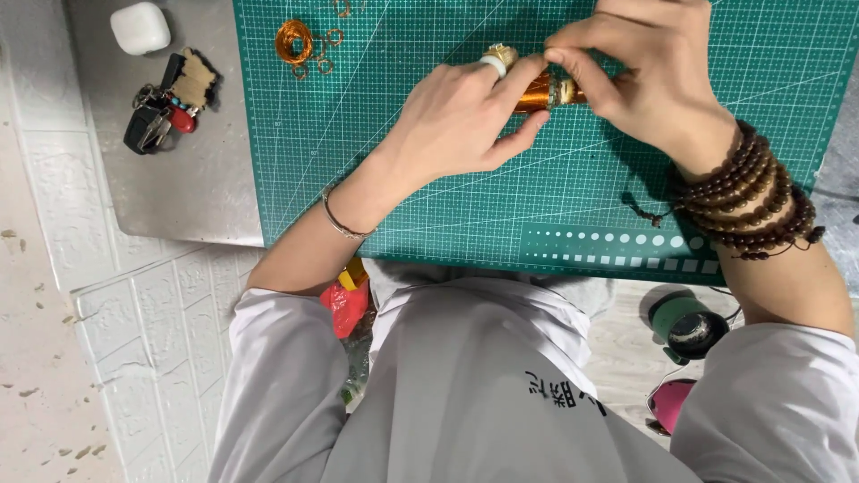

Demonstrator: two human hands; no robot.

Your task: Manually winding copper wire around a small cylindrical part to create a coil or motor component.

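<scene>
Both hands are meeting over the green cutting mat (573, 179) in the upper middle of the frame, and between them they are holding a spool of copper wire (534, 90). The left hand (456, 121) is clenching its grip around the spool, with the thumb underneath and the fingers curled over the top; a white ring (493, 64) is sitting on one of those fingers. The right hand (640, 76) is pinching the spool's right end between thumb and fingertips, so its grip is closing on the same spool. Whether the spool is touching the mat or being held just above it, I cannot tell.

A thin metal bangle (343, 224) is circling the left wrist, and several loops of brown wooden beads (747, 197) are wrapping the right wrist.

At the upper left of the mat a small coil of copper wire (293, 40) is lying with a few little wire rings (327, 49) just beside it. Further left, off the mat on the grey table (192, 179), a bunch of keys (165, 103) is resting near a small white rounded case (140, 27). At the lower right, below the mat's edge, a green roll (684, 322) is lying on the floor.
</scene>
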